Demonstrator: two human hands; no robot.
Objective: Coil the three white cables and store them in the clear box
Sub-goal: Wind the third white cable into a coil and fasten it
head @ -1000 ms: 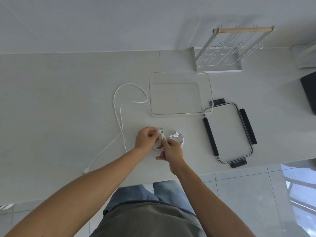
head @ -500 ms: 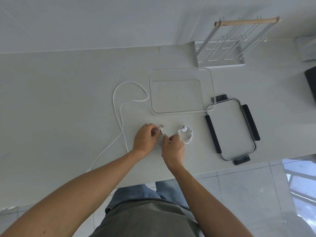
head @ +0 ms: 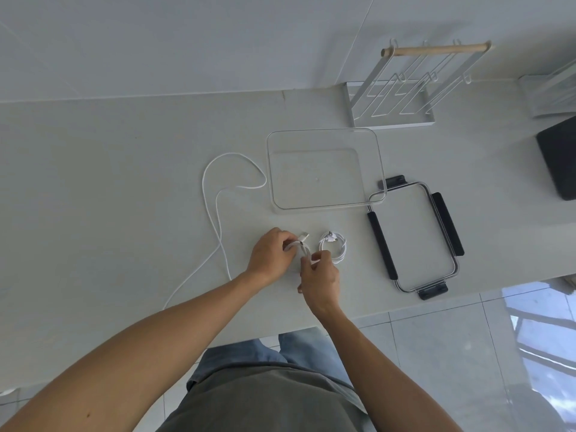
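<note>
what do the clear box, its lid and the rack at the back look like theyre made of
Clear box: looks like glossy transparent plastic, possibly glass; the counter shows through its walls.
Lid: a clear panel of similar look, with matte black clips along its edges, probably plastic.
Rack: thin white-coated wire and a white tray, seemingly painted metal, topped by a pale bar that looks like unfinished wood.

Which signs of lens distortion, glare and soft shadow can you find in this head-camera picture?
Head view: the wide lens bows the counter's back edge; the clear box shows only as faint rim highlights; bright reflection glares on the floor tiles; the left hand and right hand cast soft shadows; lighting is even.
</note>
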